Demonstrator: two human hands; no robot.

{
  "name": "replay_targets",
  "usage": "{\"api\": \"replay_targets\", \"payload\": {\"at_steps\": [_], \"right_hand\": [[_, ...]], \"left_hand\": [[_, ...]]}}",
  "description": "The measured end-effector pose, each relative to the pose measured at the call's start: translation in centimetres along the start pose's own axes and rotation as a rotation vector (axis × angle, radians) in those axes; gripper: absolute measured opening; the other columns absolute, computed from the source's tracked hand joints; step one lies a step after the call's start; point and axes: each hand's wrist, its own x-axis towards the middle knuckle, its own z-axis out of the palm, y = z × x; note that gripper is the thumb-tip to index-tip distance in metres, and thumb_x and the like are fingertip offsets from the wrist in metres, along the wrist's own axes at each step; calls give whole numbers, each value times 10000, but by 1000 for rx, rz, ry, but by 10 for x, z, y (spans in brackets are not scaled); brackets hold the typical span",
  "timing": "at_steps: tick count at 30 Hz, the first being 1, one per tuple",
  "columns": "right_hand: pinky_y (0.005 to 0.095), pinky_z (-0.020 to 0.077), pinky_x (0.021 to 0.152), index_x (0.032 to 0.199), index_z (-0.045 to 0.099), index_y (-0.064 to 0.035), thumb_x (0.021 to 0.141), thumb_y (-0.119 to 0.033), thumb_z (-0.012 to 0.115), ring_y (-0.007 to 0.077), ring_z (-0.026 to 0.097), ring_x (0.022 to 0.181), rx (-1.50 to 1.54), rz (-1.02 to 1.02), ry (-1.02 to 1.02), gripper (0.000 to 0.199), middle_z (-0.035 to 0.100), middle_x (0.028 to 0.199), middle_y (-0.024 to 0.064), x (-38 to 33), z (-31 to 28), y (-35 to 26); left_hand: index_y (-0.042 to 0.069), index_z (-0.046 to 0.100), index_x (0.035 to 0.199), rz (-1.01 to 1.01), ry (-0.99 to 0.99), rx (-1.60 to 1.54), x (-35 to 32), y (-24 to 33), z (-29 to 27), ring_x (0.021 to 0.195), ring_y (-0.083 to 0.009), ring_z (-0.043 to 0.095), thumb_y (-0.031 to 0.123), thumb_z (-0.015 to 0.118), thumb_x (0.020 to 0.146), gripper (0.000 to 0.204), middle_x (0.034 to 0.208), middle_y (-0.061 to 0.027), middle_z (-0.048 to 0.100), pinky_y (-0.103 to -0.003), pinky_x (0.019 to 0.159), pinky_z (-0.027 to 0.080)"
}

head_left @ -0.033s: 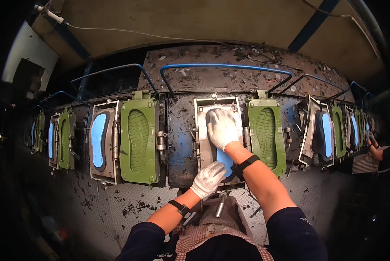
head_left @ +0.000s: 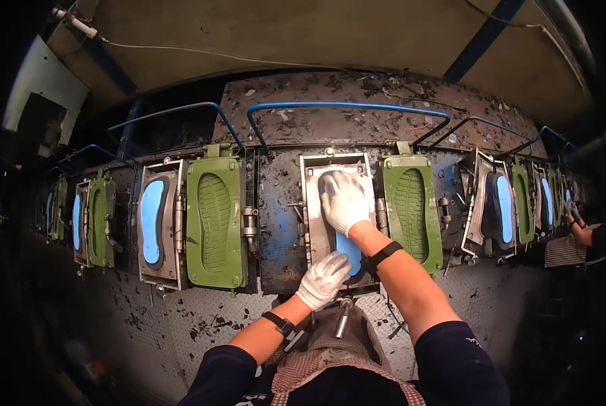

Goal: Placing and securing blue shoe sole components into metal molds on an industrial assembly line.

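A blue shoe sole piece with a dark rim lies in the grey metal mould half in front of me. My right hand, in a white knit glove, rests on its far part with the fingers laid flat over it, hiding much of the blue. At the near end, my gloved left hand touches the sole's left edge with its fingers stretched out. To the right of this mould stands its green mould half, opened out and showing a tread pattern.
More moulds with blue soles line the bench: one sole to the left, another to the right. A green mould half lies left of centre. Blue bar handles rise behind. Another person's arm shows at far right.
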Motion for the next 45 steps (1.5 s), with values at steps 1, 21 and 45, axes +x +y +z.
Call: {"api": "replay_targets", "payload": {"at_steps": [1,21,45], "right_hand": [[529,416,1082,1241,571,-57,914,-225,637,409,543,1224,-7,-18,40,373,576,1259,203,1,4,2],[394,563,741,1009,661,-51,1005,-224,688,188,635,715,2235,1399,-572,175,640,788,40,-285,-22,-56],[302,566,781,1258,668,28,1044,-219,601,151,695,827,898,1007,-484,334,742,956,99,-334,-182,126]], "left_hand": [[86,701,1174,23,6,24,-2,-4,6,1177,-330,635,162,807,784,411,1236,-100,666,-435,926,564],[82,425,1552,380,-872,-147,110,-26,-14,1573,-353,237,579,615,933,817,1658,-170,348,-581,1291,115],[-10,672,1200,-1098,208,-382,-51,-31,16,1013,-290,697,218,533,1066,299,1040,-187,736,-406,917,535]]}}
